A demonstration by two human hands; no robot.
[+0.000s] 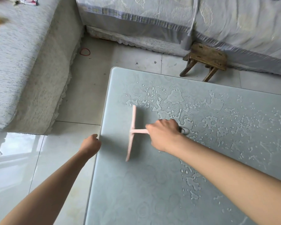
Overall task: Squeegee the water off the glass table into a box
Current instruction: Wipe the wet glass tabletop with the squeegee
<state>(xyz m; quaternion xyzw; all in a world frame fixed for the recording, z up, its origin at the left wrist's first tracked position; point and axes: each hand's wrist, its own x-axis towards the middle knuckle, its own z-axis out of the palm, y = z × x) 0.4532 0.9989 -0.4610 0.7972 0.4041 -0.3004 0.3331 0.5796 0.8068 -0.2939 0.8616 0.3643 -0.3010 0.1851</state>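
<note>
Head view caught your right hand (164, 133) wrapped round the squeegee (131, 135) handle mid-frame. It looked light and stiff, blade on the slick glass table (136, 192). Your left hand (90, 146) curled at the edge, hold unclear.

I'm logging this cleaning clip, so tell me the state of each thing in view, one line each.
glass table: partly wet, left strip looks wiped
water: scattered puddles and drops
squeegee: blade against the glass, blurred
right hand: grips the squeegee handle
left hand: curled at the table's left edge, contents hidden
wooden stool: upright on the floor
</note>
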